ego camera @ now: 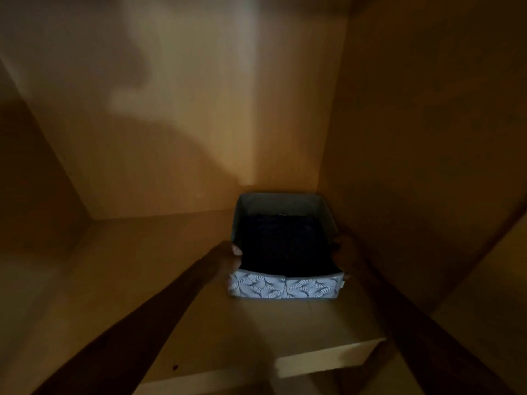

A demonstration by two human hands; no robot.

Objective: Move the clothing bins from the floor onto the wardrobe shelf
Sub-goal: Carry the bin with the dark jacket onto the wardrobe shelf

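A fabric clothing bin (285,287) with a pale blue leaf pattern sits on the wooden wardrobe shelf (142,280), close to the right side wall. Dark folded clothing (282,246) fills it. My left hand (226,256) grips the bin's left wall, thumb over the rim. My right hand (343,249) holds the bin's right wall, squeezed between bin and wardrobe side. Both forearms reach in from below. The scene is dim.
The wardrobe back panel (185,124) stands behind the bin, and the right side panel (413,138) runs beside it. The shelf's front edge (328,357) shows pale at the bottom. Bare shelf surface stretches to the left of the bin.
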